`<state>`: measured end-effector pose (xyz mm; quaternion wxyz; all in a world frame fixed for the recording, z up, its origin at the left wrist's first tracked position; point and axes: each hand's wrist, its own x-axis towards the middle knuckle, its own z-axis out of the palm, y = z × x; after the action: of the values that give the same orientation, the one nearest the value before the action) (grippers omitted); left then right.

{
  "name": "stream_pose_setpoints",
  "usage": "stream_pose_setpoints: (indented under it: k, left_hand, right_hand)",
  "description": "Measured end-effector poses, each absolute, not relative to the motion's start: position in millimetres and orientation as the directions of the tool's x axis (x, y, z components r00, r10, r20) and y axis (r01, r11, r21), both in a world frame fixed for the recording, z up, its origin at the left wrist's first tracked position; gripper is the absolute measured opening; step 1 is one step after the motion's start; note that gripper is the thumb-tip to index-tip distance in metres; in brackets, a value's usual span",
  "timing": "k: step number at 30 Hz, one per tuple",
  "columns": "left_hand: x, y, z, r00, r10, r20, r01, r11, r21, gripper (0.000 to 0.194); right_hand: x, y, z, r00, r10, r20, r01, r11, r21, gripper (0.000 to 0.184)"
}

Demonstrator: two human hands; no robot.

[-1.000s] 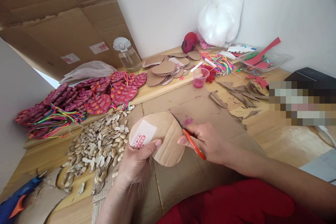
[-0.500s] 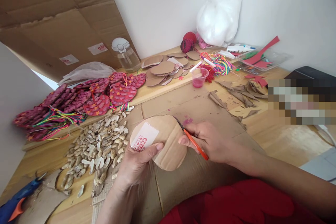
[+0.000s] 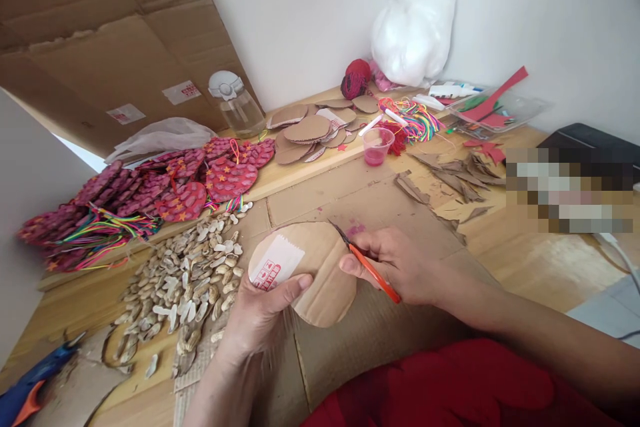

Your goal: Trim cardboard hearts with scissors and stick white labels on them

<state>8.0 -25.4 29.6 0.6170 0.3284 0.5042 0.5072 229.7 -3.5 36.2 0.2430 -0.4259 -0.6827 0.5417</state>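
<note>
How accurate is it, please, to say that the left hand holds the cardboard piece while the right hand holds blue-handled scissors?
Nearly: the head view shows the scissors are orange-handled, not blue-handled. The left hand holds the cardboard piece, the right hand the scissors.

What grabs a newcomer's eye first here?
Front and centre, the left hand grips a rounded cardboard piece while the right hand holds orange-handled scissors at its edge. At the view's left, pink-and-red decorated pieces lie heaped behind scattered peanut shells. At the back, right of centre, a bulging white bag sits by the wall.
</note>
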Motion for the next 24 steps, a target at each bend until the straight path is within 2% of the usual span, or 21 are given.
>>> stream_pose_setpoints:
  k: [8,11,15,17,19,21,24]
  left_hand:
    - [10.0,-24.8,31.4,-0.053,0.961,-0.27,-0.292,0.244,0.925,0.075]
    - [9.6,-25.0,30.7,-0.045,0.967,-0.251,-0.271,0.23,0.935,0.072]
    - [6.9,-25.6,27.6,-0.059,0.971,-0.23,-0.266,0.207,0.941,0.068]
    - [4.4,-25.0,25.3,-0.069,0.97,-0.232,-0.267,0.206,0.941,0.071]
    - [1.5,-23.8,23.1,-0.067,0.972,-0.223,-0.269,0.198,0.942,0.076]
    - [-1.0,-22.5,21.1,-0.061,0.976,-0.21,-0.267,0.187,0.945,0.079]
    - [-3.0,-20.2,19.2,-0.074,0.978,-0.194,-0.295,0.165,0.941,0.08]
  right_hand:
    - [227.4,-5.7,33.1,-0.424,0.899,-0.111,0.416,0.085,-0.905,0.048]
    - [226.7,-2.4,34.5,-0.349,0.931,-0.103,0.333,0.02,-0.943,0.05]
    - [230.3,8.0,46.7,-0.158,0.982,-0.101,0.184,-0.071,-0.98,0.057]
    - [232.4,11.7,51.9,-0.127,0.987,-0.099,0.273,-0.062,-0.96,0.053]
    - [233.7,12.9,52.4,-0.147,0.985,-0.095,0.46,-0.017,-0.888,0.041]
    - [234.5,12.4,48.8,-0.173,0.984,-0.041,0.659,0.085,-0.747,0.029]
    - [235.4,11.5,43.1,-0.209,0.975,0.075,0.826,0.217,-0.52,0.029]
